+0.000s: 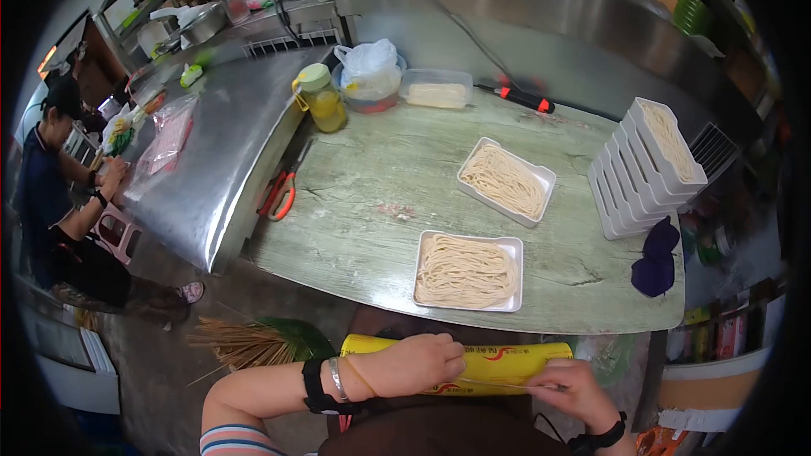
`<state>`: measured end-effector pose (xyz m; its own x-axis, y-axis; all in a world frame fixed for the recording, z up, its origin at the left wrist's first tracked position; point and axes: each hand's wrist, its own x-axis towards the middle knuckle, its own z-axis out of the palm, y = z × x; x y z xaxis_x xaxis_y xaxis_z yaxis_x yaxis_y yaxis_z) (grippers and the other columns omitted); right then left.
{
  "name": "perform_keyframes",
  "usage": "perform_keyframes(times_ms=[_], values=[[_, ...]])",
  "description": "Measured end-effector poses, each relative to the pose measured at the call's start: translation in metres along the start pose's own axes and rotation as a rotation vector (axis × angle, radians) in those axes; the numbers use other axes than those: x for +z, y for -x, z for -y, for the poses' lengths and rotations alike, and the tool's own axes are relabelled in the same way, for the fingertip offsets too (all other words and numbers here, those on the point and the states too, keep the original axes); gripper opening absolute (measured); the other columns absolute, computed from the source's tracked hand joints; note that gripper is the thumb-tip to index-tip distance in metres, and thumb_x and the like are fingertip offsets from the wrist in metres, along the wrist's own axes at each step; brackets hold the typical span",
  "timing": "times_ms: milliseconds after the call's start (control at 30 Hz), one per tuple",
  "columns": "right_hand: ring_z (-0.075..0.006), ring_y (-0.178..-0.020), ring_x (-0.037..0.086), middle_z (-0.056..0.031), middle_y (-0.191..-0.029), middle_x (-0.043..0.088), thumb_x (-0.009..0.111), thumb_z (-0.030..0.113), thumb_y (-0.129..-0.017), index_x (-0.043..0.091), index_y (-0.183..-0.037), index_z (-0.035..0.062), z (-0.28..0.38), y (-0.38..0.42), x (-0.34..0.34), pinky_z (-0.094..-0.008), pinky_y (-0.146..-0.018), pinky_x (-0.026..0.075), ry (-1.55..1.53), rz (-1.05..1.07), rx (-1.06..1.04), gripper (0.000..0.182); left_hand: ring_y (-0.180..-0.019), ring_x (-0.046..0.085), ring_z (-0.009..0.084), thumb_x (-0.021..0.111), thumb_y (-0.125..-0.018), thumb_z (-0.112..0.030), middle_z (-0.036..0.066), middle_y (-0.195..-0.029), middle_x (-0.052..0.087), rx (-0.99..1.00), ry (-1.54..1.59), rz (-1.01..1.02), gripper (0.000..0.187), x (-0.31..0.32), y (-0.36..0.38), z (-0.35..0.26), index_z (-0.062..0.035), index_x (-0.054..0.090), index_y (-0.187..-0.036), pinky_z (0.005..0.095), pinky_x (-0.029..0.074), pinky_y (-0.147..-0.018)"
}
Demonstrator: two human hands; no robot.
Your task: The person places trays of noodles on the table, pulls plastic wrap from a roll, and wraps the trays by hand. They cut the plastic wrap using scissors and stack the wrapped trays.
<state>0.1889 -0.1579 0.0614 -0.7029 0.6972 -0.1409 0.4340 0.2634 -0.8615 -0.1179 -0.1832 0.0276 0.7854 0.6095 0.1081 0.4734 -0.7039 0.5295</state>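
Note:
A yellow printed roll (515, 358), which looks like a cling film roll or its box, lies across my lap below the table edge. My left hand (421, 363) is closed over its left part, fingers curled. At the right end, my right hand (576, 390) pinches with thumb and finger. A thin pale edge, apparently of film, runs between the two hands. Just beyond, a white tray of noodles (467, 272) sits at the table's front edge. Another noodle tray (506, 181) lies behind it, turned at an angle.
Stacked white trays (629, 171) with noodles on top stand at right, beside a dark purple item (655, 258). Red-handled scissors (283, 194), a lidded jar (322, 99), a bagged bowl (369, 74) and a clear container (436, 89) are on the table (363, 177). A person (63, 194) works at left.

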Motion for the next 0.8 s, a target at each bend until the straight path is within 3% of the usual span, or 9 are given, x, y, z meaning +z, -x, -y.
perform_keyframes(times_ms=[100, 167, 267, 433, 500, 567, 667, 767, 800], values=[[-0.0206, -0.064, 0.059, -0.0058, -0.074, 0.062, 0.072, 0.013, -0.077, 0.070, -0.087, 0.0067, 0.003, -0.002, -0.002, -0.0305, -0.056, 0.045, 0.007, -0.014, 0.050, 0.012, -0.082, 0.057, 0.0291, 0.056, -0.084, -0.016, 0.011, -0.093, 0.054, -0.058, 0.107, 0.067, 0.017, 0.004, 0.006, -0.010, -0.0028, 0.051, -0.094, 0.0382, 0.048, -0.068], [-0.0174, -0.057, 0.053, -0.0042, -0.067, 0.058, 0.074, 0.012, -0.076, 0.070, -0.083, 0.0055, 0.007, -0.003, -0.003, -0.0288, -0.052, 0.039, 0.044, -0.023, -0.018, 0.010, -0.082, 0.058, 0.0290, 0.056, -0.083, -0.016, 0.011, -0.093, 0.054, -0.086, 0.137, 0.114, 0.018, -0.001, 0.009, -0.016, -0.0030, 0.051, -0.095, 0.0385, 0.048, -0.068], [-0.0175, -0.056, 0.052, -0.0037, -0.066, 0.056, 0.074, 0.012, -0.075, 0.070, -0.082, 0.0060, 0.014, -0.001, -0.006, -0.0295, -0.052, 0.038, 0.056, 0.034, 0.046, 0.010, -0.081, 0.057, 0.0270, 0.056, -0.084, -0.017, 0.010, -0.094, 0.054, -0.167, -0.078, 0.111, 0.016, -0.017, 0.020, -0.012, -0.0036, 0.052, -0.092, 0.0354, 0.049, -0.068], [-0.0201, -0.061, 0.056, -0.0048, -0.068, 0.057, 0.072, 0.013, -0.078, 0.069, -0.084, 0.0070, 0.009, -0.003, -0.009, -0.0309, -0.054, 0.043, 0.090, 0.035, 0.010, 0.010, -0.082, 0.057, 0.0261, 0.056, -0.085, -0.017, 0.009, -0.092, 0.055, 0.017, -0.009, 0.014, 0.015, -0.020, 0.031, -0.005, -0.0046, 0.051, -0.091, 0.0337, 0.050, -0.066], [-0.0204, -0.061, 0.056, -0.0049, -0.068, 0.057, 0.071, 0.013, -0.078, 0.068, -0.084, 0.0069, 0.008, -0.003, -0.009, -0.0311, -0.054, 0.043, 0.096, 0.024, 0.055, 0.009, -0.083, 0.059, 0.0269, 0.056, -0.086, -0.019, 0.010, -0.091, 0.055, -0.030, 0.131, 0.118, 0.016, -0.021, 0.036, -0.021, -0.0051, 0.050, -0.093, 0.0359, 0.051, -0.064], [-0.0205, -0.060, 0.056, -0.0050, -0.068, 0.057, 0.071, 0.014, -0.078, 0.068, -0.083, 0.0065, 0.005, -0.002, -0.010, -0.0313, -0.055, 0.043, 0.102, 0.027, 0.072, 0.009, -0.085, 0.061, 0.0274, 0.056, -0.088, -0.020, 0.010, -0.093, 0.054, -0.012, 0.109, 0.128, 0.018, -0.017, 0.040, -0.019, -0.0050, 0.050, -0.095, 0.0374, 0.052, -0.063], [-0.0210, -0.061, 0.057, -0.0051, -0.068, 0.057, 0.071, 0.014, -0.078, 0.067, -0.083, 0.0069, 0.010, -0.005, -0.010, -0.0312, -0.055, 0.043, 0.073, 0.037, 0.061, 0.010, -0.084, 0.059, 0.0275, 0.060, -0.085, -0.023, 0.009, -0.096, 0.053, -0.186, -0.007, 0.127, 0.021, -0.019, 0.049, -0.006, -0.0060, 0.051, -0.094, 0.0374, 0.051, -0.065], [-0.0224, -0.063, 0.058, -0.0054, -0.070, 0.058, 0.071, 0.014, -0.078, 0.068, -0.084, 0.0078, 0.009, -0.007, -0.013, -0.0320, -0.056, 0.045, 0.120, 0.047, 0.039, 0.010, -0.084, 0.058, 0.0266, 0.061, -0.084, -0.023, 0.009, -0.094, 0.052, -0.083, -0.015, 0.073, 0.022, -0.031, 0.060, 0.003, -0.0064, 0.051, -0.093, 0.0379, 0.049, -0.067], [-0.0224, -0.063, 0.058, -0.0054, -0.070, 0.058, 0.071, 0.014, -0.078, 0.068, -0.084, 0.0078, 0.010, -0.008, -0.013, -0.0320, -0.056, 0.045, 0.121, 0.048, 0.042, 0.010, -0.078, 0.059, 0.0266, 0.059, -0.082, -0.017, 0.008, -0.087, 0.053, -0.079, -0.007, 0.067, 0.017, -0.034, 0.061, 0.002, -0.0064, 0.053, -0.094, 0.0379, 0.048, -0.067]])
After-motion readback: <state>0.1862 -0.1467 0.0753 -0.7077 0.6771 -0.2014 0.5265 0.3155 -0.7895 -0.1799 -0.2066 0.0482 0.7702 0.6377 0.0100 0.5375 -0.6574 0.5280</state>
